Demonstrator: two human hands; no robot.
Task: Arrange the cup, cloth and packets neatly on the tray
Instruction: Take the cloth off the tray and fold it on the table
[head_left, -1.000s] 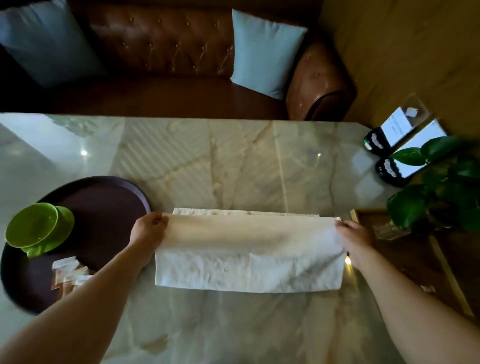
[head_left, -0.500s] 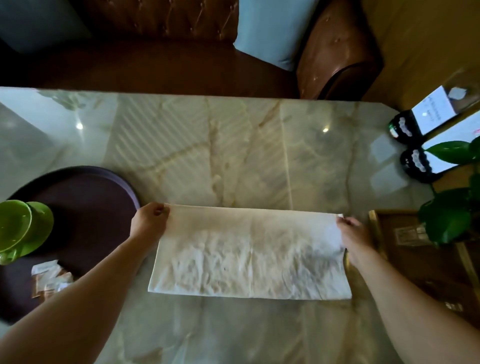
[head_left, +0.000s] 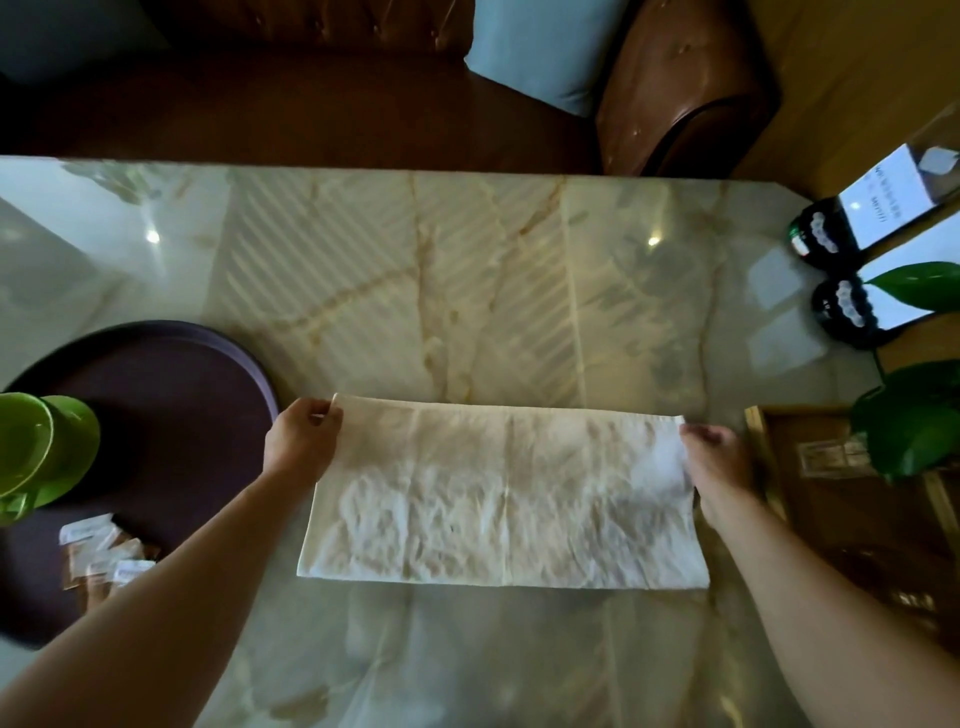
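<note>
My left hand (head_left: 301, 447) and right hand (head_left: 719, 467) pinch the cloth's (head_left: 504, 493) far corners, spread flat at centre frame on the bench (head_left: 467, 270). Cup (head_left: 44, 452) and packets (head_left: 104, 551) sit on the tray (head_left: 182, 395), lower left.

Head-worn view, down over table (head_left: 519, 291)

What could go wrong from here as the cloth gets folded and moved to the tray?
1. The cloth is pinched only at its far corners, so it may sag and unfold when lifted.
2. The cup and packets sit on the tray; a swung cloth could knock them.
</note>
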